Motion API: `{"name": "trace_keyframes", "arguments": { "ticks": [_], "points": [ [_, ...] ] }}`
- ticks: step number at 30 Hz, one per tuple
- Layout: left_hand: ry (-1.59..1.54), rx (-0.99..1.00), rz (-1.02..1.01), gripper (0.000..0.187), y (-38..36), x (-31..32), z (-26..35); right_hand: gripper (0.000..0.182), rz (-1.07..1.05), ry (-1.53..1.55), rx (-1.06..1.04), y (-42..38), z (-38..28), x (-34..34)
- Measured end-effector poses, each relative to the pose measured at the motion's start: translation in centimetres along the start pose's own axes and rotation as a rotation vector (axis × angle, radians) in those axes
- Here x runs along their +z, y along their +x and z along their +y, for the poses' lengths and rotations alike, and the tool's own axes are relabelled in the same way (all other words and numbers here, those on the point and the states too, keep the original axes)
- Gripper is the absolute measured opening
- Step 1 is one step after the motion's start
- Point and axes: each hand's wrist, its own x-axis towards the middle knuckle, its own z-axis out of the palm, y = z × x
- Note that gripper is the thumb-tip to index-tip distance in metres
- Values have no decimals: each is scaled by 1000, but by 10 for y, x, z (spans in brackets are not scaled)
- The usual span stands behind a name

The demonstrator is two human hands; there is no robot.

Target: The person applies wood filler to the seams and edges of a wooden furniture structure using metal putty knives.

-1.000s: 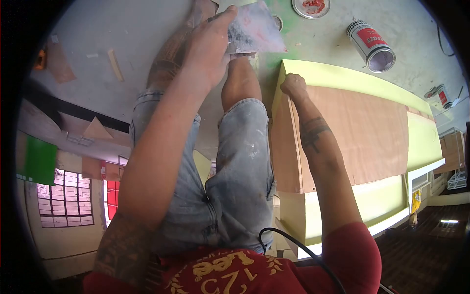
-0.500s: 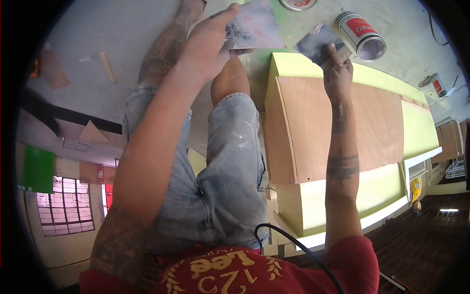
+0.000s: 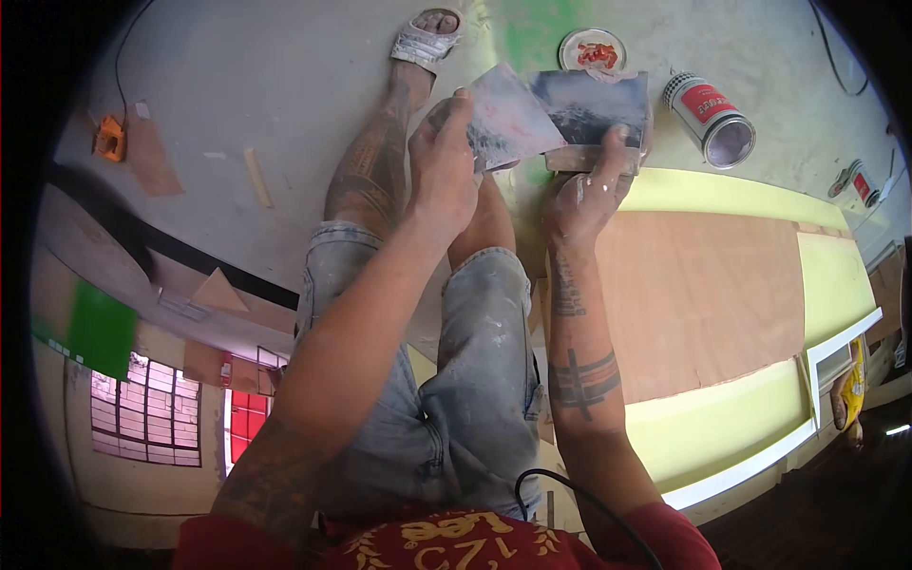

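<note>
My left hand (image 3: 445, 157) is closed on a flat putty scraper (image 3: 513, 119), its pale grey face smeared with pinkish putty. Its thumb lies along the near edge. My right hand (image 3: 584, 195) grips a second, wide scraper (image 3: 589, 109), with a dark, smeared blade and a thick strip along its lower edge. The thumb presses on the blade's face. The two blades are side by side, and their edges overlap in this view. White smudges mark the right thumb and fingers.
A round lid (image 3: 596, 52) with red-orange paste lies on the floor, beside a red-labelled can (image 3: 712, 119) on its side. A yellow-edged wooden panel unit (image 3: 703, 294) fills the right. An orange tool (image 3: 109, 140) and wood strip (image 3: 257, 178) lie left. Another person (image 3: 852, 385) is far right.
My right hand has swung left with its scraper, right up to the left one. My left hand sits slightly lower and further right. The view has shifted, showing my sandalled foot.
</note>
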Motion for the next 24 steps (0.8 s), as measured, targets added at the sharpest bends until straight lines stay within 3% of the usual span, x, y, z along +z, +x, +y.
{"name": "trace_keyframes", "arguments": {
  "ticks": [1,5,11,13,16,19,20,23,24],
  "points": [
    [92,84,-15,42,-5,0,1,55,4,113,66,1,-7,6],
    [107,174,205,40,-5,14,0,54,-203,-39,220,3,-26,-9],
    [330,273,180,36,-2,5,0,48,-445,-118,487,6,-32,-37],
    [250,259,138,37,-7,11,4,44,-520,-153,468,6,-27,-45],
    [262,254,62,37,-7,10,5,39,-575,-141,675,13,-41,-73],
    [230,192,92,36,-8,16,8,38,-402,-217,578,13,-48,-93],
    [200,162,124,36,-9,18,9,39,-252,-194,554,14,-53,-98],
    [349,306,11,36,-11,10,4,37,-112,-111,528,8,-66,-95],
    [414,333,-14,36,-12,8,4,34,-167,-243,542,4,-67,-93]
  ]
}}
